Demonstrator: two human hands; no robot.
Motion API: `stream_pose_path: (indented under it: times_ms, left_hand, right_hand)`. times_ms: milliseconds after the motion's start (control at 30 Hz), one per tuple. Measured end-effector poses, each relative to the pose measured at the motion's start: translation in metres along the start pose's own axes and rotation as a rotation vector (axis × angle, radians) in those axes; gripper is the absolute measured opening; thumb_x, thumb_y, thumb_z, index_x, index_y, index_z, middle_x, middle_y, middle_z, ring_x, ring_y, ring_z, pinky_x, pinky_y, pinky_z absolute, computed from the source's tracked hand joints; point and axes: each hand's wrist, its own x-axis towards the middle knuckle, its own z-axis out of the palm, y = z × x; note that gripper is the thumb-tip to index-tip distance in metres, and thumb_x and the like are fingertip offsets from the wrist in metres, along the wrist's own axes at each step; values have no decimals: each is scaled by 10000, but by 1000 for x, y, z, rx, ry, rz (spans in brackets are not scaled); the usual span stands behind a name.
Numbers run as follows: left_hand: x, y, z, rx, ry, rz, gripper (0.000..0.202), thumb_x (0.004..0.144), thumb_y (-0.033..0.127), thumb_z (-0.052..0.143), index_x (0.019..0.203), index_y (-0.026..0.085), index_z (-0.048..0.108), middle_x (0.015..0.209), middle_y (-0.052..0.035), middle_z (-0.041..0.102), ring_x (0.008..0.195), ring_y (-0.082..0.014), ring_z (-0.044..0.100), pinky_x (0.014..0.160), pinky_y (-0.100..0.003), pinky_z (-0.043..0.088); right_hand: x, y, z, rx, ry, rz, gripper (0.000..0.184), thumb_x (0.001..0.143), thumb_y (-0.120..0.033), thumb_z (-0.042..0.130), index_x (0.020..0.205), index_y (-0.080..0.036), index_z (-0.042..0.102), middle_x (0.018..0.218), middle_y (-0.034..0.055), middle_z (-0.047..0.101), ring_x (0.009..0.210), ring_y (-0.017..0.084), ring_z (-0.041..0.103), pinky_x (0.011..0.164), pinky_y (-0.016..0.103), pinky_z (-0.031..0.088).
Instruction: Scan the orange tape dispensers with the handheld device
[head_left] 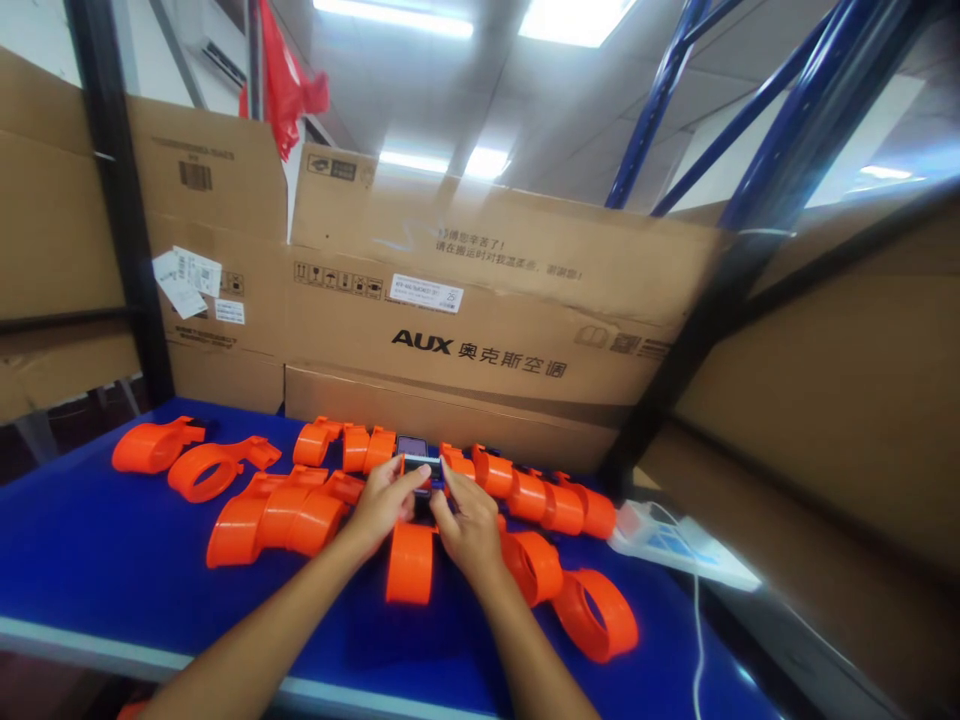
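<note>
Near the middle of the table, my left hand [386,503] and my right hand [469,522] are close together, fingers closed on a small dark part with a pale toothed strip [422,465]. My left thumb lies across its front, and my right fingers grip its right end. Behind it stands a dark, flat device with a screen [412,446], partly covered by the hands. An orange tape dispenser [410,563] lies just below, between my wrists. More orange dispensers [289,515] are grouped left of my left hand, and others [529,495] run off to the right.
The blue tabletop [97,540] is backed by a large cardboard sheet [345,330]. Two orange rings [600,615] lie near the right front. A white power strip [686,550] with a cable sits at the right edge, beside a dark rack post [675,370].
</note>
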Motion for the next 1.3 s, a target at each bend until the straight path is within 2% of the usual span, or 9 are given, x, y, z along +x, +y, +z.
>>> stream_pose_path:
  times_ms: [100, 267, 433, 600, 900, 1133, 1300]
  left_hand:
    - [0, 0, 0, -18, 20, -17, 345, 742, 456, 753, 881, 180, 600, 449, 110, 412, 323, -43, 341, 380, -186, 278]
    - [2, -1, -2, -103, 67, -65, 360, 715, 475, 764, 829, 179, 595, 432, 92, 450, 330, -56, 374, 385, -193, 291]
    - [5, -2, -6, -196, 71, -154, 362, 720, 475, 760, 704, 184, 546, 376, 73, 434, 334, -66, 365, 385, -200, 266]
    - [4, 0, -6, -189, 82, -200, 361, 732, 486, 752, 723, 167, 583, 420, 49, 491, 352, -77, 415, 399, -209, 299]
    - [4, 3, -5, -230, 64, -245, 365, 700, 444, 803, 686, 173, 560, 437, 73, 458, 346, -65, 389, 392, -219, 250]
    - [5, 2, -6, -208, 40, -263, 368, 704, 455, 798, 662, 167, 573, 412, 69, 452, 335, -66, 383, 391, -220, 261]
    - [6, 3, -6, -196, 30, -266, 361, 702, 454, 798, 660, 164, 586, 391, 62, 458, 327, -69, 382, 384, -218, 265]
  right_hand:
    - [-1, 1, 1, 7, -7, 20, 414, 911, -240, 529, 1308, -174, 625, 1038, 105, 745, 900, 230, 715, 815, 352, 585]
    - [1, 3, -1, 13, -78, 60, 434, 921, -274, 561, 1342, -176, 595, 888, 78, 734, 747, 201, 685, 729, 335, 588]
    - [3, 3, -5, -5, -104, -25, 431, 919, -227, 548, 1346, -195, 588, 933, 92, 736, 811, 216, 683, 770, 365, 589]
    - [2, 7, -3, -106, -103, -91, 465, 909, -188, 526, 1373, -181, 558, 933, 98, 742, 794, 224, 681, 762, 377, 595]
    - [-4, 9, 6, -334, -79, -174, 495, 890, -125, 505, 1385, -141, 525, 941, 103, 744, 810, 248, 682, 761, 379, 595]
    - [-7, 13, 7, -344, -54, -223, 514, 875, -105, 508, 1388, -138, 522, 924, 109, 744, 799, 242, 695, 762, 374, 605]
    - [-6, 11, 7, -305, -44, -199, 488, 876, -113, 513, 1359, -148, 566, 919, 117, 743, 794, 242, 708, 763, 379, 617]
